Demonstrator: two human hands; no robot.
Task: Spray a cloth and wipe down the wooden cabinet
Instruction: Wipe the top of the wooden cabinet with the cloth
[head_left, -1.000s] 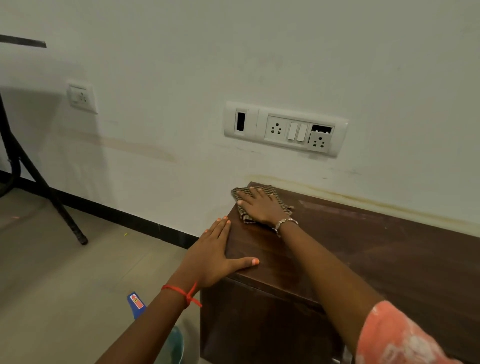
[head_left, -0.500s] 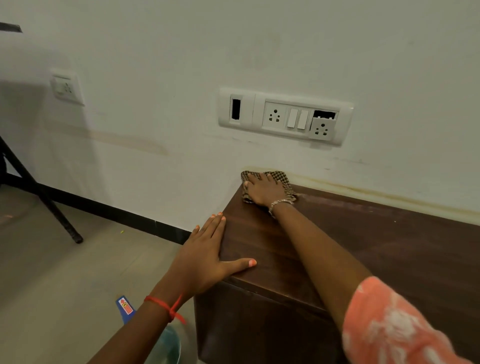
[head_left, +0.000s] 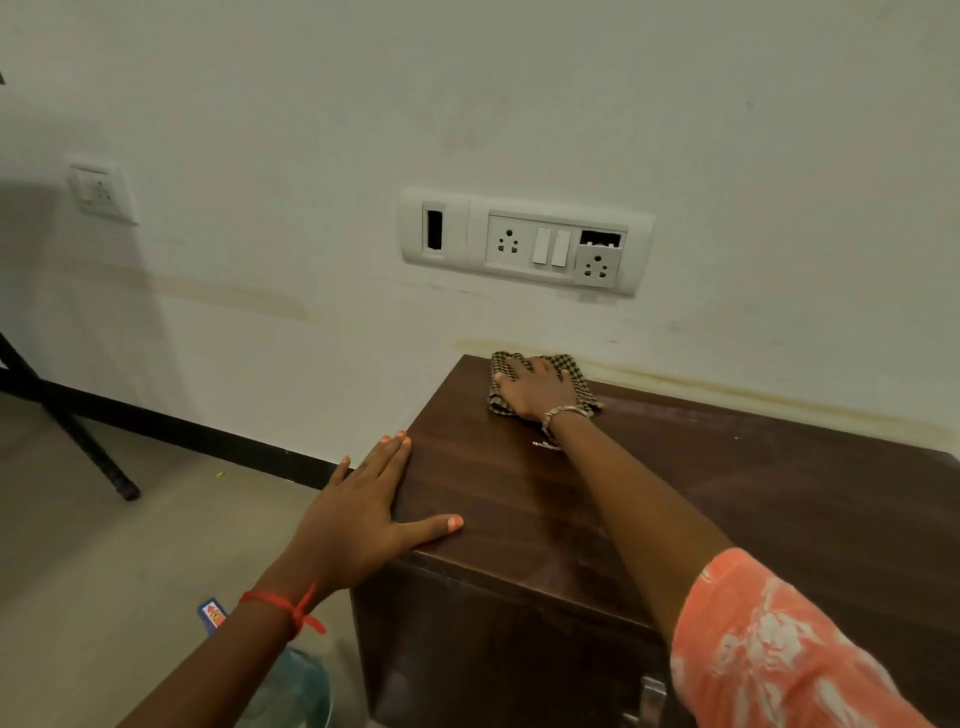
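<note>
The dark wooden cabinet (head_left: 675, 509) stands against the white wall. A brown checked cloth (head_left: 576, 375) lies on its top at the far left corner, close to the wall. My right hand (head_left: 535, 389) presses flat on the cloth, palm down, and covers most of it. My left hand (head_left: 363, 514) rests open on the cabinet's near left edge, fingers spread along the side and thumb on the top. A spray bottle (head_left: 291, 686) with a blue head (head_left: 212, 616) shows low on the floor, partly hidden behind my left forearm.
A white switch and socket panel (head_left: 524, 241) sits on the wall above the cabinet, with another socket (head_left: 98, 189) further left. A black stand leg (head_left: 88, 447) slants to the tiled floor at the left. A black skirting (head_left: 208, 431) runs along the wall base.
My right hand has slid the cloth back along the cabinet top toward the wall, then a little to the right. My left hand has stayed on the edge.
</note>
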